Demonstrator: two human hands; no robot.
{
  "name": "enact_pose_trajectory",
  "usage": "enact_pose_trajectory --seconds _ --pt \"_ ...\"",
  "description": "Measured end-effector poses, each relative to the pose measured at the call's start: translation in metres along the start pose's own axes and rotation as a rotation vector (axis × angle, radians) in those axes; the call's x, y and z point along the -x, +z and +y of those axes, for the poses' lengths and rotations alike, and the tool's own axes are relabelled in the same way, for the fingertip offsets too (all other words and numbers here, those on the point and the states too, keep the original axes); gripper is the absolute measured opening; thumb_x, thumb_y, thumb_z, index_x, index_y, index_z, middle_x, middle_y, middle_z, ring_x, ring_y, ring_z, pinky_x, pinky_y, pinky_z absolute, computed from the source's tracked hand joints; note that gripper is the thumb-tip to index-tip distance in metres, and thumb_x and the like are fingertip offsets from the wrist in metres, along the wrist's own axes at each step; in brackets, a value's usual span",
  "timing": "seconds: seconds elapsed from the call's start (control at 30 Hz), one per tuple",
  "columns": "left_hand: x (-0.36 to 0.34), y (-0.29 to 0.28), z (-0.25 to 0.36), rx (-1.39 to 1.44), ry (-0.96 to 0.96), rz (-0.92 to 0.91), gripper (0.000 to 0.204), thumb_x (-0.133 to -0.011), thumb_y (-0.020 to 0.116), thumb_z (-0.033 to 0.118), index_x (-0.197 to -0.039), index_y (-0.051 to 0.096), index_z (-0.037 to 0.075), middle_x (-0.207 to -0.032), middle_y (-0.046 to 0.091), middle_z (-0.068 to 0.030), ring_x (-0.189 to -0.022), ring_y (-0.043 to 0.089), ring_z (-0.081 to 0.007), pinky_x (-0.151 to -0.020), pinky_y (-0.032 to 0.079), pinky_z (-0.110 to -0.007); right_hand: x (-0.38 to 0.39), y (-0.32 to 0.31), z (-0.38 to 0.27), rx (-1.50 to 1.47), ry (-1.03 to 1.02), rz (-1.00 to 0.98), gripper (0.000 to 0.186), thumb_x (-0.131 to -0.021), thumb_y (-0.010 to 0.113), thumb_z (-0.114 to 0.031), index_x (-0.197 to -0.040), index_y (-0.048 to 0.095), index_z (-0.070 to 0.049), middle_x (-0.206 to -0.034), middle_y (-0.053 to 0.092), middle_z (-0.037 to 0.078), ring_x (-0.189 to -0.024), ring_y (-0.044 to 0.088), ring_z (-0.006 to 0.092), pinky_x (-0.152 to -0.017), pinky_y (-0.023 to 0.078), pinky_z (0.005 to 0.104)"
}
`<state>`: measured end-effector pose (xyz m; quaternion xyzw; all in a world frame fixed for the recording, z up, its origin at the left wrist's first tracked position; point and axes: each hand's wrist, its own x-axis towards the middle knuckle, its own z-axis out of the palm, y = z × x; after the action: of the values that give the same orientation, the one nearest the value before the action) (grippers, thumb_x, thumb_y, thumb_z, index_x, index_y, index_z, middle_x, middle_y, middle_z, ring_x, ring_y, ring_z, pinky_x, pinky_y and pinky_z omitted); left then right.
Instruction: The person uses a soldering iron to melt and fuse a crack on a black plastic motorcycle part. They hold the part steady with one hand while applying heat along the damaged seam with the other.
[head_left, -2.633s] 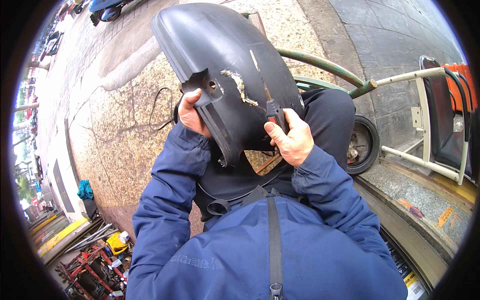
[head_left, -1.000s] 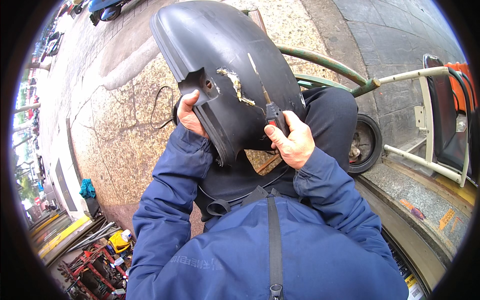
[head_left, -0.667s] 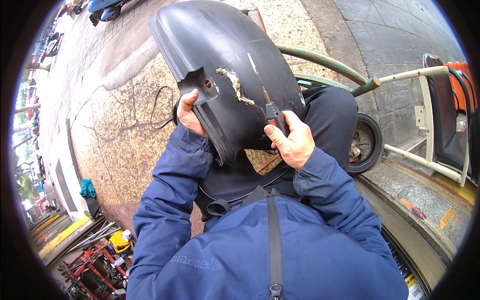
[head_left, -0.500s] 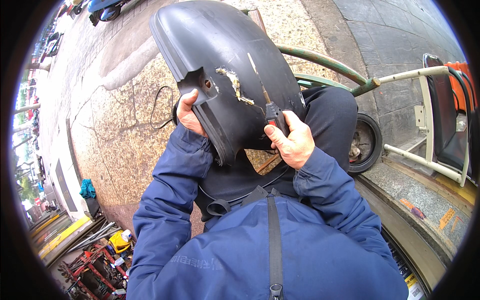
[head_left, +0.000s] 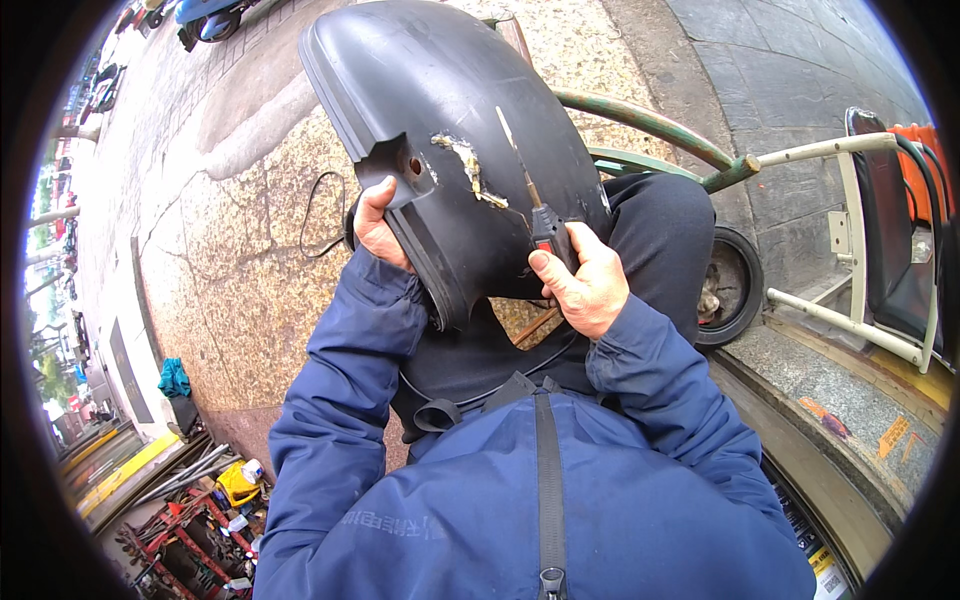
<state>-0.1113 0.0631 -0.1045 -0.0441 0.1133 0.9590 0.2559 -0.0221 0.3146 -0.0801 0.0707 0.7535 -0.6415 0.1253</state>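
Note:
A curved black plastic panel (head_left: 440,70), shaped like a mudguard, rests across my lap. Rough pale filler or melted material (head_left: 465,170) marks its middle, near a small hole on the left. My left hand (head_left: 382,228) grips the panel's left edge, fingertips mostly hidden. My right hand (head_left: 582,280) is closed round a dark handheld tool (head_left: 550,230) with a red button, lying against the panel. Its long thin metal tip points up the panel's surface, right of the pale patch; whether the tip touches cannot be told.
Green metal tubing (head_left: 650,125) is beyond my knee. A small wheel (head_left: 740,285) lies to the right, beside a white-framed black padded seat (head_left: 880,260) and an orange object (head_left: 915,150). Red racks of tools (head_left: 175,535), a yellow object (head_left: 238,482) and teal cloth (head_left: 174,376) sit lower left. A blue scooter (head_left: 205,22) stands farther off.
Compared with the earliest frame, the panel and tool sit slightly shifted, the tool's tip a little lower. Over the last second both hands have stayed almost still, with the same grips.

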Motion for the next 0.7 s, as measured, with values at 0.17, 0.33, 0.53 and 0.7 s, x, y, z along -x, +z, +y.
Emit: enact_pose_trajectory --seconds 0.17,0.33,0.53,0.7 --pt "0.0009 0.0005 -0.0001 0.035 -0.011 -0.02 0.06 -0.091 0.059 0.035 -0.14 0.053 0.001 -0.135 0.061 -0.025 -0.122 0.061 -0.0429 -0.107 0.047 -0.059 0.0005 0.0006 -0.0001 0.003 -0.006 0.004 0.05 -0.091 0.078 -0.045 -0.11 0.064 -0.001 -0.082 0.068 0.014 -0.072 0.066 0.0241 -0.07 0.052 0.0362" --pt "0.0017 0.001 0.0014 0.036 -0.026 -0.018 0.061 -0.091 0.059 0.036 -0.142 0.051 0.002 -0.137 0.06 -0.0252 -0.124 0.06 -0.0435 -0.108 0.046 -0.06 0.0004 0.0007 -0.0006 -0.001 0.009 0.001 0.049 -0.091 0.078 -0.045 -0.109 0.065 -0.002 -0.082 0.068 0.013 -0.071 0.066 0.0239 -0.069 0.052 0.0362" --pt "0.0018 0.0007 0.0023 0.01 -0.042 -0.009 0.061 -0.091 0.06 0.036 -0.142 0.052 0.002 -0.137 0.06 -0.0241 -0.124 0.06 -0.0425 -0.108 0.046 -0.06 0.0005 0.0004 -0.0017 -0.01 0.002 0.004 0.05 -0.09 0.079 -0.045 -0.109 0.065 -0.001 -0.081 0.068 0.013 -0.071 0.066 0.0238 -0.068 0.052 0.0361" --pt "0.0019 0.0013 0.0014 -0.057 -0.005 0.057 0.059 -0.091 0.058 0.035 -0.14 0.053 0.002 -0.135 0.061 -0.0233 -0.122 0.062 -0.0406 -0.107 0.048 -0.057 0.0001 0.0002 -0.0014 -0.004 0.014 0.006 0.05 -0.09 0.078 -0.046 -0.109 0.065 -0.001 -0.081 0.068 0.013 -0.07 0.065 0.0232 -0.068 0.052 0.0361"
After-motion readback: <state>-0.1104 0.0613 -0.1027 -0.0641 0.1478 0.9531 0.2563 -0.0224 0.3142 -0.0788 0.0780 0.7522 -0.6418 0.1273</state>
